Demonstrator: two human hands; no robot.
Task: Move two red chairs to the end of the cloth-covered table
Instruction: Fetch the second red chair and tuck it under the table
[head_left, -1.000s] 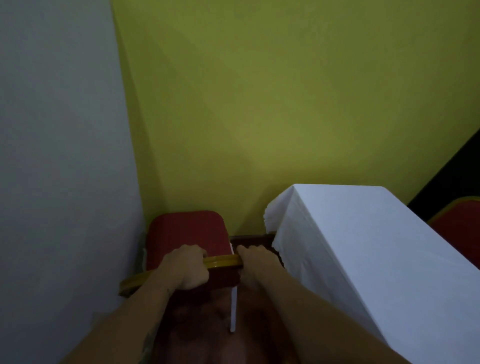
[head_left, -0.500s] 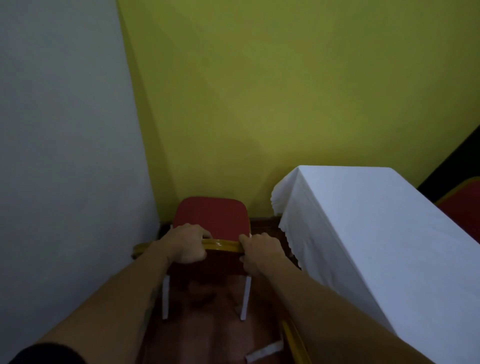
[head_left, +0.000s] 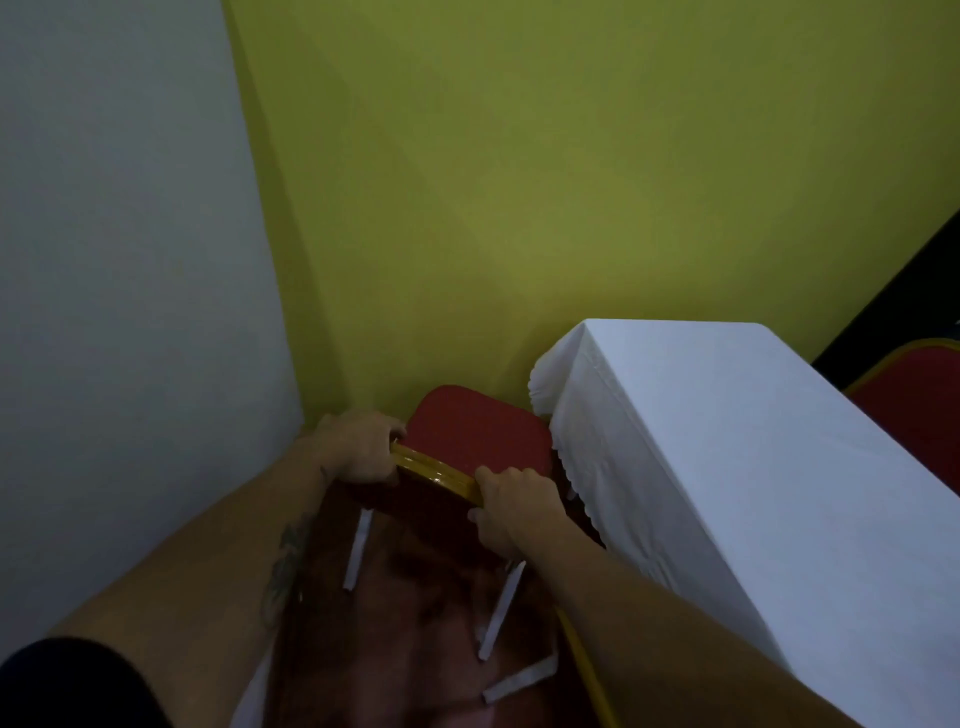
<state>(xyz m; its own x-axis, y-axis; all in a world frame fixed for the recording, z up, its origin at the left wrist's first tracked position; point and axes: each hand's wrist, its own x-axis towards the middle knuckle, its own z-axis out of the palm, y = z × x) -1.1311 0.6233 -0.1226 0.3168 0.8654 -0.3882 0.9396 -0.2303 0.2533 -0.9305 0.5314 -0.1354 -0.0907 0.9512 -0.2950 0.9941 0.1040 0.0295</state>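
Item, nearest: my two forearms, reaching forward and down over the dark red floor (head_left: 415, 649); a second gold-edged frame (head_left: 587, 670) shows low beside my right arm, too cut off to identify.

Item: left hand (head_left: 358, 447), fingers wrapped over the left end of the gold top rail (head_left: 434, 470), clenched on it.

Item: right hand (head_left: 514, 501), fingers curled over the right end of the same rail, likewise clenched. Both hands sit about equally near; the right is the one beside the cloth.

Item: red chair (head_left: 478, 434), directly ahead of my knuckles, seat pointing away from me. The rail's long axis runs left-far to right-near, so the chair is angled toward the table. White legs (head_left: 356, 553) hang below.

Item: cloth-covered table (head_left: 727, 467), right of the chair; its far end corner lies just beside the seat, near touching.

Item, farthest: yellow-green wall (head_left: 571, 182), grey wall (head_left: 114, 260) at left. The remaining push, I judge, is forward and rightward, past the table's end.
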